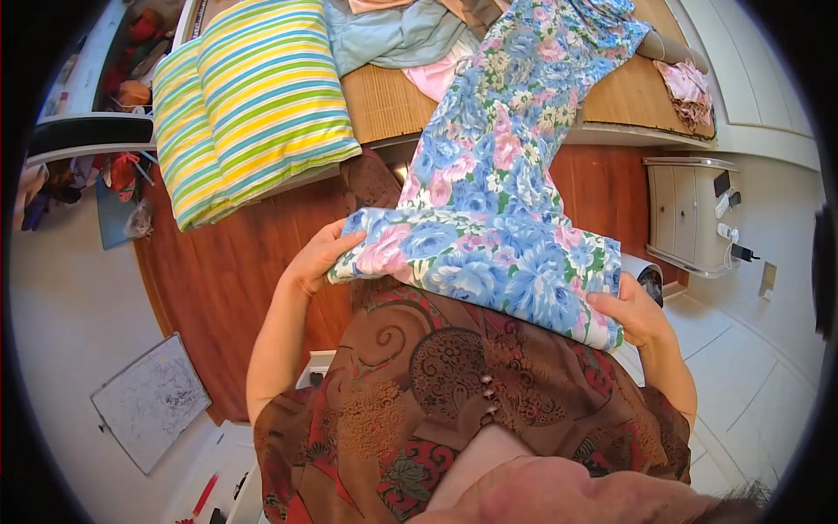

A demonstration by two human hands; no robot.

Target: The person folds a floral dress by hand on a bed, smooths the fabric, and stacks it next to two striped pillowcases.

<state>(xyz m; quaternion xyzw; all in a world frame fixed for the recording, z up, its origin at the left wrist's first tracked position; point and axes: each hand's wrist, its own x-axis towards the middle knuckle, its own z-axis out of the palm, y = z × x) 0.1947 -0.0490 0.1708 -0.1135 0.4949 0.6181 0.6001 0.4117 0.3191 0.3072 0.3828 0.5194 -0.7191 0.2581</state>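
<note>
A long blue floral cloth (515, 157) with pink and white flowers runs from the bed toward me. Its near end is folded over into a flat band, held against my front at waist height. At the left end of that band, my left hand (319, 255) grips the fold, thumb on top and fingers hidden beneath. My right hand (635, 310) pinches the right end the same way, a little lower. The far part of the cloth lies bunched on the bed, and its far edge passes out of the picture.
A striped pillow or folded quilt (262, 105) lies at the bed's left edge. Beyond are a grey-blue cloth (397, 35) and a pink crumpled cloth (685, 92) on the bed mat (384, 100). A small cream cabinet (690, 210) stands right; a whiteboard (150, 403) leans lower left.
</note>
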